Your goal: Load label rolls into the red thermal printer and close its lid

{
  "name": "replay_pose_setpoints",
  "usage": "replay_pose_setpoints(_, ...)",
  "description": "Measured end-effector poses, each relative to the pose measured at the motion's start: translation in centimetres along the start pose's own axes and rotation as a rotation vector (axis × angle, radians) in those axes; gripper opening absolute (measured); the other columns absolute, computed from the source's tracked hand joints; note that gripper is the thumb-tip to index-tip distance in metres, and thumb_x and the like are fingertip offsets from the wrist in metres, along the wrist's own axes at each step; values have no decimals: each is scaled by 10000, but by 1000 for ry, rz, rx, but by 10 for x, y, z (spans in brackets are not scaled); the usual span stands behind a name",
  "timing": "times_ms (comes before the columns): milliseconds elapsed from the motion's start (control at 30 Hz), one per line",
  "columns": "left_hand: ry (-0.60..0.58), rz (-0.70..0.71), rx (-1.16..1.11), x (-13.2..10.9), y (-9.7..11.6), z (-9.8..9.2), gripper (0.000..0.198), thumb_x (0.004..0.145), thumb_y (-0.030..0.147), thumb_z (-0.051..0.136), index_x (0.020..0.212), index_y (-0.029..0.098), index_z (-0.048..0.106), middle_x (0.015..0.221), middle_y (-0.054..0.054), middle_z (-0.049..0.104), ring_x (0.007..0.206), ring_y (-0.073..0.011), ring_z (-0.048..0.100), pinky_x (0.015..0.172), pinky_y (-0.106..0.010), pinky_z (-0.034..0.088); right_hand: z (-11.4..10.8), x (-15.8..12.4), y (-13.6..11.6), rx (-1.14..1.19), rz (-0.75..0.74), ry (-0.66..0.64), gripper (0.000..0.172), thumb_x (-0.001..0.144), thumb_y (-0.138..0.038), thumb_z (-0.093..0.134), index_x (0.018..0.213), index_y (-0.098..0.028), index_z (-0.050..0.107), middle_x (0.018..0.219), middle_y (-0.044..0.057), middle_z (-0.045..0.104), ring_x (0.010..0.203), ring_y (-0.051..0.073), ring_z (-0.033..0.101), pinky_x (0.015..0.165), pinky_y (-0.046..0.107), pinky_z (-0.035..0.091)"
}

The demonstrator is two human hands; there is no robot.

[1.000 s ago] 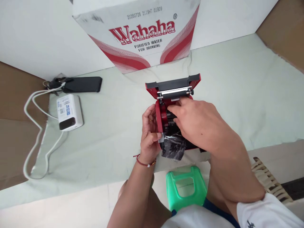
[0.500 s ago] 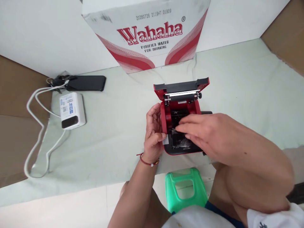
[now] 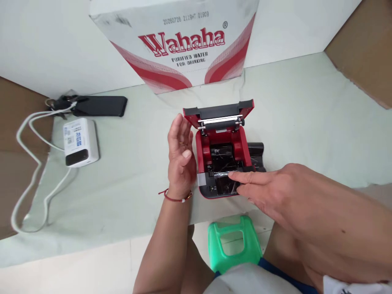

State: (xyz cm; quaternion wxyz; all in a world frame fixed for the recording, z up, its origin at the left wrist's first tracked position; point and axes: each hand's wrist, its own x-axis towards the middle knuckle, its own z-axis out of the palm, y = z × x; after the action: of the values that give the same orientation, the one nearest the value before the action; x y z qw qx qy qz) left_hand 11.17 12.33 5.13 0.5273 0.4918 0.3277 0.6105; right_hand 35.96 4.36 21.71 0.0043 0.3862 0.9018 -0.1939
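A red and black label printer (image 3: 200, 157) stands on the cloth with its lid (image 3: 220, 110) raised. Inside it sits a shiny black film roll (image 3: 222, 152), and black film (image 3: 226, 187) runs from it over the front edge. My right hand (image 3: 272, 188) lies over the front right corner, its fingers stretched out and the index fingertip touching the film; the thumb is hidden. Against the printer's left side rests my left hand (image 3: 182, 163), fingers extended upward and thumb lifted, holding nothing. A grey tab (image 3: 201, 179) shows at the front left corner.
A black cylinder-like object (image 3: 256, 155) lies right of the printer, partly hidden. Behind stands a Wahaha water carton (image 3: 190, 45). At left are a white power bank (image 3: 81, 141), a white cable (image 3: 39, 163) and a black phone-like slab (image 3: 101, 106). Below is a green stool (image 3: 214, 245).
My right hand has drawn back toward the front right, uncovering the roll. My left thumb has come off the grey tab and that hand has opened along the printer's side. The view has shifted slightly.
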Motion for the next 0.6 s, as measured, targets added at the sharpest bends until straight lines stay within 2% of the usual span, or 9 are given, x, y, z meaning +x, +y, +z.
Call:
replay_pose_setpoints(100,32,21,-3,2,1,0,700,950,712,773,1598,468,670,1752,27,601,1755,-347,423,1439,-457,356,6,5,1,-3,-12,11,408,872,16,679,1141,-255,822,1184,47,859,852,234,805,642,350,579)
replay_pose_setpoints(200,46,25,-18,4,3,3,641,964,709,744,1546,440,728,1696,4,660,1712,-356,487,1393,-471,430,17,16,3,-17,-13,57,479,909,12,626,1296,-225,778,1237,71,814,659,167,663,510,352,405)
replay_pose_setpoints(300,57,30,-7,4,4,4,604,966,701,746,1502,424,762,1683,-4,676,1689,-370,519,1355,-482,483,26,27,6,-33,-19,57,512,925,30,569,1358,-185,739,1310,106,766,627,144,576,498,357,303)
replay_pose_setpoints(367,49,43,-5,4,4,4,603,968,699,745,1503,421,761,1679,-8,677,1691,-378,517,1358,-498,485,29,31,10,-22,-38,66,436,950,24,557,1286,-179,745,1287,109,759,654,145,571,517,349,302)
replay_pose_setpoints(433,32,51,-7,4,4,3,603,972,695,744,1506,416,759,1676,-16,678,1699,-385,507,1365,-521,478,30,33,14,13,-64,96,353,951,34,547,1145,-187,742,1157,78,756,673,148,567,541,336,317)
replay_pose_setpoints(500,27,50,4,4,5,2,613,972,699,737,1519,422,749,1691,-15,665,1717,-390,481,1373,-538,470,29,33,17,33,-91,114,335,921,61,536,1033,-199,715,1025,49,723,700,161,573,566,331,336)
replay_pose_setpoints(600,35,49,32,4,6,2,644,975,726,719,1562,461,705,1761,17,599,1769,-388,404,1396,-539,445,27,31,19,27,-151,107,326,918,62,536,985,-214,695,942,30,682,721,181,570,597,339,360)
